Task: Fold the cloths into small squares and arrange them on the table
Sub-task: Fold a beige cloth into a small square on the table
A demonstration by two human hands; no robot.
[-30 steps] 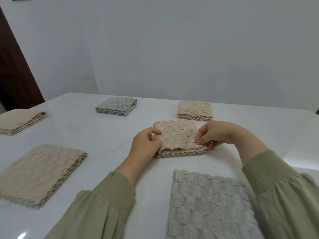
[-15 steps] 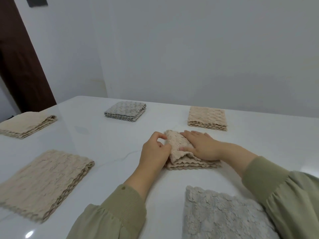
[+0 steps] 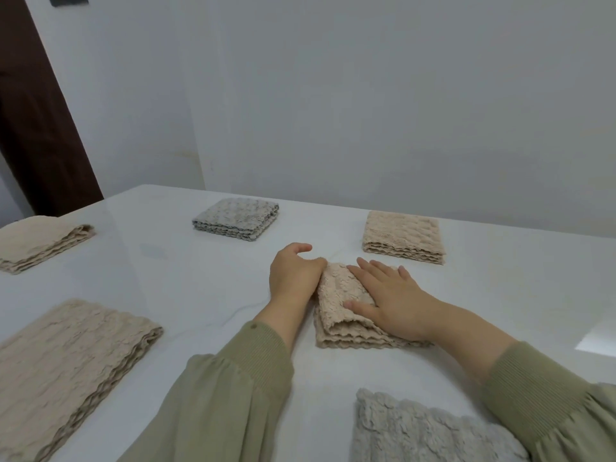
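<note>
Your right hand (image 3: 393, 301) has dropped flat onto the beige textured cloth (image 3: 336, 295). Your left hand (image 3: 293, 278) curls at its edge, grip unclear. Beyond it, the grey folded square (image 3: 235, 220) and beige folded square (image 3: 403, 235) lie finished; three larger cloths (image 3: 66, 355) (image 3: 40, 240) (image 3: 426, 435) remain.

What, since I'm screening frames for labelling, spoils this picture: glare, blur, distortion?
Head view: a glare patch whitens the table at right; light is soft, shadows faint. Head view: the wide lens leans the door. Head view: left hand, right hand and their cloth look sharp.
</note>
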